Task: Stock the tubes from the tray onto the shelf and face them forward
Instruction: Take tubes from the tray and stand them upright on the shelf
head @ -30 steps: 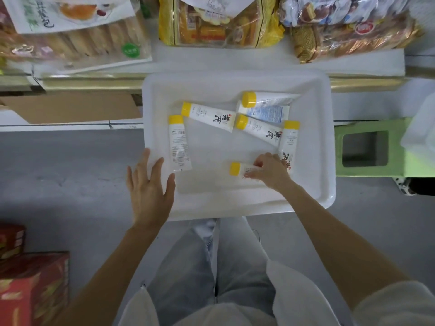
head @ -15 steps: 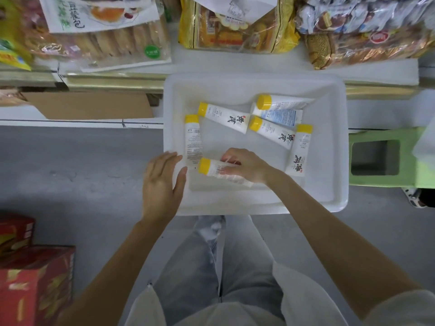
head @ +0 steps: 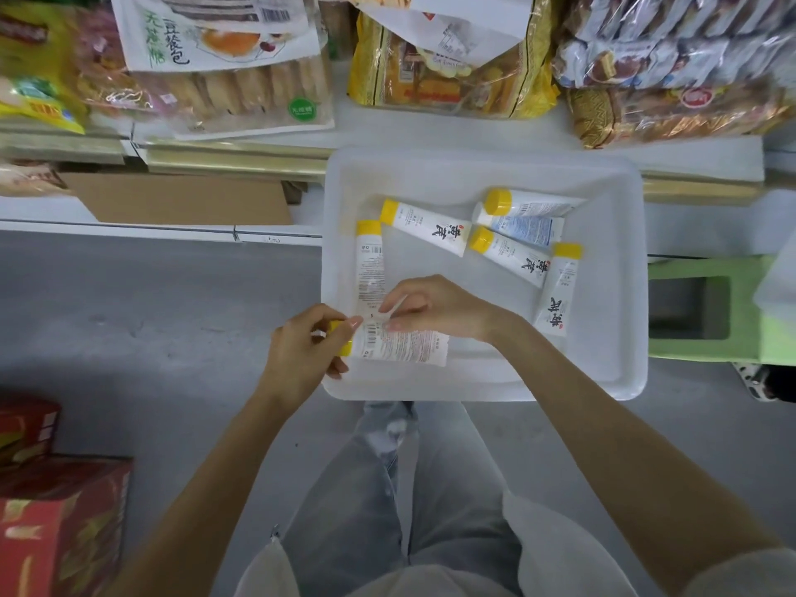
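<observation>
A white tray (head: 624, 338) rests on my lap below the shelf (head: 387, 135). One white tube with a yellow cap (head: 405, 347) is held over the tray's near left corner, lying sideways with its printed back up. My left hand (head: 301, 351) grips its cap end. My right hand (head: 435, 310) pinches the tube's upper edge. Several more yellow-capped tubes lie loose in the tray: one along the left wall (head: 370, 265), one slanted (head: 426, 228), one at the right (head: 558, 290).
Bagged snacks and bread crowd the shelf: a biscuit pack (head: 224, 75), a yellow bag (head: 448, 71), wrapped cakes (head: 672, 71). A cardboard sheet (head: 181, 200) lies on the lower ledge. A green stool (head: 715, 312) stands right. Red boxes (head: 56, 519) sit on the floor at left.
My right hand carried the tube from the tray's near middle to its left corner. My left hand left the tray rim and took hold of the cap end.
</observation>
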